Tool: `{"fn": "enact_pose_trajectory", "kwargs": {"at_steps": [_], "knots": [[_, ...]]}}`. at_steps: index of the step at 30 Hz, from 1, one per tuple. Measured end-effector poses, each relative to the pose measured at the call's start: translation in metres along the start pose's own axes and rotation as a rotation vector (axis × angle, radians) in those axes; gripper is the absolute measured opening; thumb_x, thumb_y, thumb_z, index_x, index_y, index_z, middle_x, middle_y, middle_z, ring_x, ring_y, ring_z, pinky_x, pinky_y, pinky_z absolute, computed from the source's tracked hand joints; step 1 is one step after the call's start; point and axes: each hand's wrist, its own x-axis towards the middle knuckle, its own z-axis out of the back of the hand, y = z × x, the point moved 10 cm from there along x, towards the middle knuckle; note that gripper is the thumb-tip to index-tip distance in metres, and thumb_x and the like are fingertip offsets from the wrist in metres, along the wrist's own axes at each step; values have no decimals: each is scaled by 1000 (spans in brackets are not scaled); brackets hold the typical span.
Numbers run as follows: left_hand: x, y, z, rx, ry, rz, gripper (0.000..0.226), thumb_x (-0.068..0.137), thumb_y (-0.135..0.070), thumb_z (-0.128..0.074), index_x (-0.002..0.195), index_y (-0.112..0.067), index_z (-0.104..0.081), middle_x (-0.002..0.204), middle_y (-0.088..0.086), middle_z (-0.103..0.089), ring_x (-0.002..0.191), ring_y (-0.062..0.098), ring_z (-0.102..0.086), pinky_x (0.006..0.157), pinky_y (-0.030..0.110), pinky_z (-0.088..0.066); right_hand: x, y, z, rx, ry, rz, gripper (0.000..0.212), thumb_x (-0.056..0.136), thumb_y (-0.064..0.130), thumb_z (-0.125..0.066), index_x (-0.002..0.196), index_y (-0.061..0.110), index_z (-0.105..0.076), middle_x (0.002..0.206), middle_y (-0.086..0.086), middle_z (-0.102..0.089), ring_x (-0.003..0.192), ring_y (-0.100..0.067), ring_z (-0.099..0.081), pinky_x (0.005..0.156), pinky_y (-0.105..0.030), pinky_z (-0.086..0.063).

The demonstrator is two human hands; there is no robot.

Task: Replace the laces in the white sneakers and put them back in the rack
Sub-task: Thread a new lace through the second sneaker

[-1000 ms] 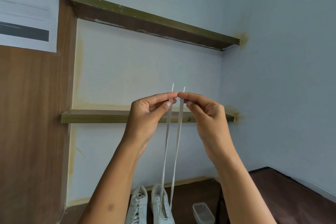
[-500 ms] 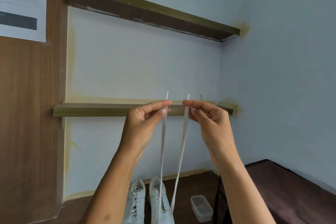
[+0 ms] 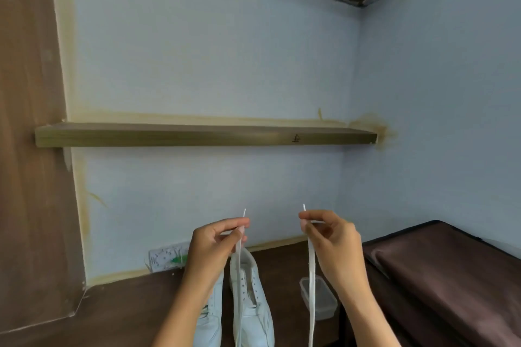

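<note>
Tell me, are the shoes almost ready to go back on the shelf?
Not yet. The right sneaker seems to have its new lace started low down, but its upper eyelets show empty. The left hand pinches one lace end and the right hand pinches the other, holding them apart. The left sneaker is mostly hidden, so I cannot tell its state. Both shoes sit on the bottom surface; the wooden shelf above holds nothing visible.

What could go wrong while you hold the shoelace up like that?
Each hand, left and right, only pinches a tip of the white shoelace, so an end might slip free. Pulling one side harder could leave the ends uneven in the right sneaker. The hanging strand could nudge the clear plastic box.
</note>
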Motion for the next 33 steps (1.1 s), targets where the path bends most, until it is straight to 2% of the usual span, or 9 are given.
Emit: {"fn": "enact_pose_trajectory", "kwargs": {"at_steps": [5, 8, 11, 14, 16, 21, 23, 28, 33], "knots": [[14, 87, 7, 44, -21, 87, 21, 89, -3, -66, 95, -20, -76, 92, -5, -77, 85, 14, -72, 83, 32, -56, -8, -83, -37, -62, 69, -121, 11, 91, 13, -67, 95, 21, -74, 78, 10, -71, 73, 4, -63, 62, -8, -45], [21, 136, 15, 107, -57, 123, 24, 89, 0, -65, 93, -21, -76, 92, -2, -77, 80, 15, -73, 78, 29, -57, -17, -130, -64, -79, 122, -200, 13, 92, 11, -66, 94, 21, -74, 78, 10, -71, 72, 2, -64, 60, -8, -45], [23, 177, 24, 172, -112, 141, 31, 89, 2, -64, 89, -27, -75, 89, -7, -76, 71, 10, -71, 66, 17, -54, -30, -167, -89, -44, 159, -262, 16, 90, 10, -67, 95, 25, -71, 80, 9, -72, 76, 3, -66, 66, -10, -47], [23, 213, 34, 316, -179, 119, 37, 88, -2, -66, 87, -38, -73, 84, -18, -74, 70, 7, -69, 68, 23, -54, -41, -206, -118, -56, 190, -338, 17, 89, 10, -69, 98, 25, -69, 81, 8, -73, 79, 0, -67, 66, -9, -48], [18, 230, 34, 419, -185, 105, 33, 88, -4, -67, 91, -36, -74, 84, -17, -73, 72, 4, -68, 70, 24, -54, -48, -226, -130, -67, 183, -384, 13, 90, 13, -69, 97, 23, -71, 81, 9, -73, 78, 1, -68, 65, -11, -50], [7, 260, 19, 673, -78, 30, 22, 87, -7, -70, 98, -25, -77, 87, -20, -66, 75, -4, -61, 69, 5, -45, -64, -257, -154, -148, 188, -410, 10, 93, 18, -65, 101, 22, -71, 87, 12, -71, 83, 8, -64, 69, -7, -48], [10, 260, 15, 691, -57, 5, 19, 88, -10, -69, 100, -24, -76, 91, -20, -65, 78, -6, -60, 71, 5, -45, -63, -260, -164, -197, 206, -375, 11, 95, 19, -63, 103, 21, -71, 91, 13, -69, 86, 3, -64, 73, -10, -50], [15, 265, 10, 652, -42, 16, 16, 87, -16, -72, 101, -22, -76, 101, -19, -62, 81, -4, -61, 76, 20, -55, -60, -255, -182, -326, 217, -246, 13, 95, 16, -62, 100, 25, -70, 102, 19, -54, 103, -5, -54, 87, -22, -49], [18, 272, 9, 670, -41, 33, 16, 84, -19, -74, 100, -22, -77, 114, -15, -59, 81, -2, -60, 78, 22, -54, -68, -266, -187, -357, 200, -343, 12, 93, 22, -65, 93, 34, -69, 110, 17, -45, 100, -2, -29, 99, -37, -43]]}}
